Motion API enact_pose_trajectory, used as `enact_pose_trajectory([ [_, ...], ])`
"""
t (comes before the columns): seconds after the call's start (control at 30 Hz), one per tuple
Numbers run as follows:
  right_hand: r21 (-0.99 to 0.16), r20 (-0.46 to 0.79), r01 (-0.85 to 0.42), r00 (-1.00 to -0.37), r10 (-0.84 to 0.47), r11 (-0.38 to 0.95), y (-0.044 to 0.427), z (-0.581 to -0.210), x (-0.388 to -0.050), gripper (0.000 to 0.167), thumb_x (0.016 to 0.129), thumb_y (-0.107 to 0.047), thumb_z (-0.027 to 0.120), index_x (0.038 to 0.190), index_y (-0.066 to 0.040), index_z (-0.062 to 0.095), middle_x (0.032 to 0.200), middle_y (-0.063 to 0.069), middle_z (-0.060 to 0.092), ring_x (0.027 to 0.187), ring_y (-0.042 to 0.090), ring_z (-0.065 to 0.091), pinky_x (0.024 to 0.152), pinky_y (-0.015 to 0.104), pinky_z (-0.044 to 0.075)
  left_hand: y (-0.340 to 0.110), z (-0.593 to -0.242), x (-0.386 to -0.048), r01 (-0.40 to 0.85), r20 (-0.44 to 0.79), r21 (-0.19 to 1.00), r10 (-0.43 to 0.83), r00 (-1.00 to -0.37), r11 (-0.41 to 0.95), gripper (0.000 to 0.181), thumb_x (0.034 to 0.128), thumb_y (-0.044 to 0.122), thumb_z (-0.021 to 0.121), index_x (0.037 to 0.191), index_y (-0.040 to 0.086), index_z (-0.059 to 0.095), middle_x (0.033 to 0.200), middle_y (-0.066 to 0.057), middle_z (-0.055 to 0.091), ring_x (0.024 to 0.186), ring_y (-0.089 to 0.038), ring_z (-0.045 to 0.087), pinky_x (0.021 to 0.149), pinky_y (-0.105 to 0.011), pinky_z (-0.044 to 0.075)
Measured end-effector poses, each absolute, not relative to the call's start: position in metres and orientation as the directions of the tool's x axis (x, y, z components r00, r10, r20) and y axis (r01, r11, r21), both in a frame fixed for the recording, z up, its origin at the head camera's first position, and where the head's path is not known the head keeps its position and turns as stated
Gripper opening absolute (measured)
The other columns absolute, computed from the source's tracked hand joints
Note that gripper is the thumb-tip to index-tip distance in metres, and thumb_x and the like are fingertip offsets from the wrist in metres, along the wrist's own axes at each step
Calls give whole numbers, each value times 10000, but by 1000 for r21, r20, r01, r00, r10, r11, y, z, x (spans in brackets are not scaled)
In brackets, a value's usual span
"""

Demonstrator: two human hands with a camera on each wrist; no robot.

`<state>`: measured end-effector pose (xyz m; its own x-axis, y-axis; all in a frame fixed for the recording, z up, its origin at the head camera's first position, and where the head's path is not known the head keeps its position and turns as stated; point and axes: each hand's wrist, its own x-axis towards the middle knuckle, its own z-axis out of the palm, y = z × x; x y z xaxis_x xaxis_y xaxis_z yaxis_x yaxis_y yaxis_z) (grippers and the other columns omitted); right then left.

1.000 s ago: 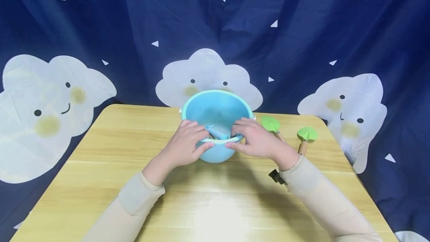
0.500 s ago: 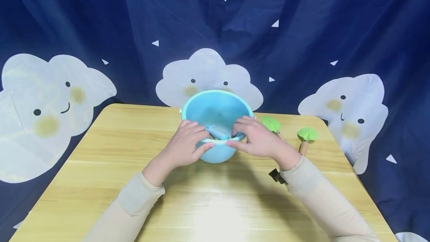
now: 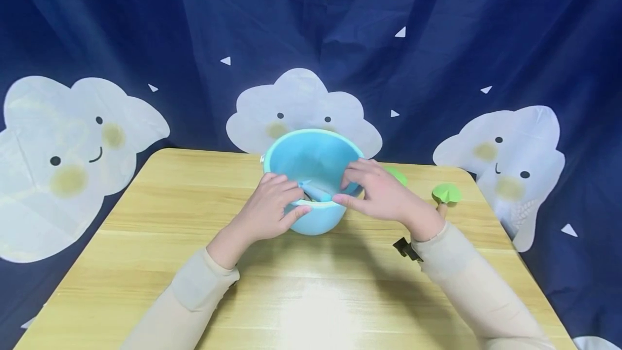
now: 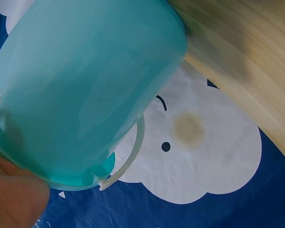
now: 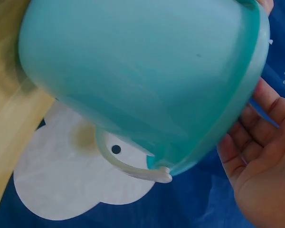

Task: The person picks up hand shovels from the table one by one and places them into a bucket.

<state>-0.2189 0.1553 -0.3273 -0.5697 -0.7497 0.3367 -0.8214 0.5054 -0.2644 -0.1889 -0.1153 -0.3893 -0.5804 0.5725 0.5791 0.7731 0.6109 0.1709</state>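
Observation:
A light blue bucket [image 3: 313, 219] stands on the table with its mouth towards me. My left hand [image 3: 267, 205] grips its near rim on the left, fingers inside and thumb outside. At the rim's right side is my right hand [image 3: 381, 190], its fingers loosely bent over the inside and its thumb at the rim. In the right wrist view, the fingers [image 5: 247, 137] look loose and stand a little off the bucket wall. A light blue piece [image 3: 316, 192] lies inside the bucket; its kind is not clear. The white bucket handle [image 5: 133, 168] hangs down the far side.
Right of the bucket lie two small garden tools with green heads, one tool [image 3: 446, 193] showing a wooden handle, the other tool [image 3: 397, 175] partly hidden by the right hand. The wooden table [image 3: 194, 188] ends before a dark blue curtain [image 3: 204, 15].
My right hand has loosened from the bucket's rim and shifted slightly up and to the right. It covers more of the nearer green-headed tool. The left hand and bucket have hardly moved.

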Motion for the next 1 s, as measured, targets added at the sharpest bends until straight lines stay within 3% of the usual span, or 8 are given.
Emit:
enact_pose_trajectory([
  [0.5,-258,368,-808,-589,-720,529,169,-304,-216,217,898,-384,724,938,-179,665,919,-116,623,938,181,554,923,402,374,-115,-389,-188,777,590,169,569,-573,607,506,1040,575,344,808,186,568,745,82,484,728,-153,424,837,-411,356],
  [0.67,-238,390,-815,-578,-717,528,176,-301,-218,235,895,-364,735,994,-159,675,945,-77,633,964,158,554,959,413,374,-115,-389,-188,774,590,164,568,-574,612,536,1040,592,307,804,185,564,747,79,490,732,-160,425,839,-416,355],
  [0.8,-220,405,-823,-565,-719,523,184,-299,-221,226,891,-330,742,1007,-147,680,945,-31,645,937,149,541,919,396,384,-115,-389,-189,772,587,166,568,-577,614,539,1041,592,301,804,185,563,749,77,490,735,-161,423,840,-416,352],
  [1.0,-198,405,-805,-587,-701,559,200,-296,-221,210,887,-313,745,991,-141,684,942,-75,641,900,119,517,844,371,387,-115,-387,-188,776,584,167,573,-575,608,497,1041,561,355,808,179,572,750,76,497,735,-162,423,840,-413,351],
])
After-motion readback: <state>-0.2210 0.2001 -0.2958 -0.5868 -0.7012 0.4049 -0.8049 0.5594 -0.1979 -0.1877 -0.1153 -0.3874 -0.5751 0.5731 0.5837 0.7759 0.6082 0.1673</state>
